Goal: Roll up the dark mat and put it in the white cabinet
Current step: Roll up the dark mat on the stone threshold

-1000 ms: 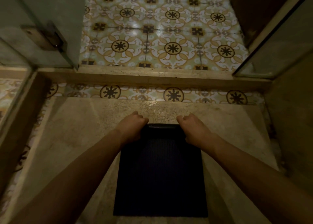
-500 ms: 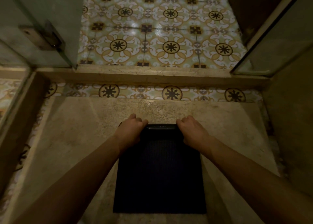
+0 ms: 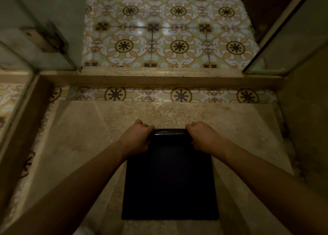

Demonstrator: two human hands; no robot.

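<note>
A dark ribbed mat lies flat on the beige stone floor below me. Its far edge is curled into a short, glossy roll. My left hand grips the left end of that roll and my right hand grips the right end, fingers wrapped over the top. Most of the mat is still spread out between my forearms. No white cabinet shows in this view.
A raised stone kerb crosses the floor ahead, with patterned tiles beyond it. Glass panels stand at the left, with a metal hinge, and at the right. A wall closes in on the right.
The roll at the mat's far edge has grown slightly thicker as both hands turned it toward me. The flat part is a little shorter.
</note>
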